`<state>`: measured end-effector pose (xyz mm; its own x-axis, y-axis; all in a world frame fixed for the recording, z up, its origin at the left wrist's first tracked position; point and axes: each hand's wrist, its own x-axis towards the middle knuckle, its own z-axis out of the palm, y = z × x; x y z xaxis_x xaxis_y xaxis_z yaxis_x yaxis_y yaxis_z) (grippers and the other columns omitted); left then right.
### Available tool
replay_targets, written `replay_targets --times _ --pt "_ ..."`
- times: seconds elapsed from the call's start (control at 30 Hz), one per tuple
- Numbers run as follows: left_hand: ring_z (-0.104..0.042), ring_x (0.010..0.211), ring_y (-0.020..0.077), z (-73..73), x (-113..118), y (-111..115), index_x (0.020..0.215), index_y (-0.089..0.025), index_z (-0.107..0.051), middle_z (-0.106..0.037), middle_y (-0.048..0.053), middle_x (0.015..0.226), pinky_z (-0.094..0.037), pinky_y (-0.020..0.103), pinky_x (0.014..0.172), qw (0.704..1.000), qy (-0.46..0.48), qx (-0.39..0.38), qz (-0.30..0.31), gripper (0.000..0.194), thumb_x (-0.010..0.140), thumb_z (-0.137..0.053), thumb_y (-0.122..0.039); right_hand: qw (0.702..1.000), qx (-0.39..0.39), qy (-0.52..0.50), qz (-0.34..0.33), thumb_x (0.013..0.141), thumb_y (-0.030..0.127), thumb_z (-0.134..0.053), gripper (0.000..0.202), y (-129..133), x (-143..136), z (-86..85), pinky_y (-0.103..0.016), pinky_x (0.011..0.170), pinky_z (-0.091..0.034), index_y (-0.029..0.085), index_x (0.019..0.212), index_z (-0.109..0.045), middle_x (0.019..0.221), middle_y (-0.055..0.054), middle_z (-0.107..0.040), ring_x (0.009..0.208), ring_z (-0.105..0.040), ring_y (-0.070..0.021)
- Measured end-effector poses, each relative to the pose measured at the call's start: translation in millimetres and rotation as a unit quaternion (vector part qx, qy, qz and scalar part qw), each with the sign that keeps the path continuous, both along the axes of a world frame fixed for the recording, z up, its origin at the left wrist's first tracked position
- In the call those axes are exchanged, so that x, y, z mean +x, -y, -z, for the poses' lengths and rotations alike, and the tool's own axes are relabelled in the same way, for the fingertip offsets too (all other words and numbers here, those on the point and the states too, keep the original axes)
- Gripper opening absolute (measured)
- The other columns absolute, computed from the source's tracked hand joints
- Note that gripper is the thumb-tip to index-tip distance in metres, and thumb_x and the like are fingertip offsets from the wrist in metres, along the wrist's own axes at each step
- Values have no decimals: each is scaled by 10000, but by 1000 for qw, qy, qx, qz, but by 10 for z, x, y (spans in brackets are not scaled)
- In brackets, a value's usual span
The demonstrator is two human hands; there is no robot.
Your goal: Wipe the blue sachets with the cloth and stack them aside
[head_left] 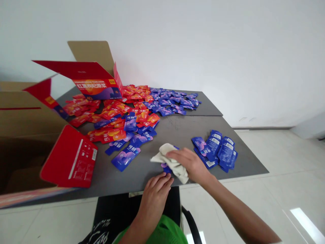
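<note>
My right hand is closed on a pale, crumpled cloth near the table's front edge. Under the cloth lies a blue pouch, mostly covered. The fingertips of my left hand rest at the pouch's near end, with the hand lying flat. To the right is a group of blue pouches, several with their printed backs up. Left of the cloth, more blue pouches lie beside a spread of red pouches.
An open red box stands at the back left of the grey table. A larger open carton fills the near left. Farther back are piles of red pouches and blue pouches, near a white wall.
</note>
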<state>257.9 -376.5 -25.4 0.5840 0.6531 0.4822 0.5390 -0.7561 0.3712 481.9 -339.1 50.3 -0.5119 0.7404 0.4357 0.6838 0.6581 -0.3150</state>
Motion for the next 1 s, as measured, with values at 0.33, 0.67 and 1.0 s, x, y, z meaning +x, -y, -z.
replay_targets --times 0.33,0.67,1.0 --pt "-689 1159 233 49 -11 -26 1253 -211 -709 -752 61 1257 -601 426 943 1000 13 2 3 309 1014 -539 -116 996 2 15 91 904 38 -616 440 -660 286 150 -419 894 -544 183 1316 -668 1280 -137 -738 1033 -701 -268" --pt "-691 1134 235 -25 -15 -11 1271 -212 -702 -761 57 1210 -596 419 954 1000 11 -19 5 312 1008 -561 -121 998 -55 9 -36 996 146 -591 382 -28 -101 203 -366 982 -530 236 1365 -628 1295 -89 -732 1145 -682 -222" --pt "-679 1165 231 13 2 -6 1251 -198 -713 -752 63 1254 -600 424 969 1000 25 -12 1 309 1020 -525 -116 997 30 -24 69 980 167 -613 425 -334 178 4 -412 932 -536 200 1404 -605 1330 -136 -710 1141 -677 -263"
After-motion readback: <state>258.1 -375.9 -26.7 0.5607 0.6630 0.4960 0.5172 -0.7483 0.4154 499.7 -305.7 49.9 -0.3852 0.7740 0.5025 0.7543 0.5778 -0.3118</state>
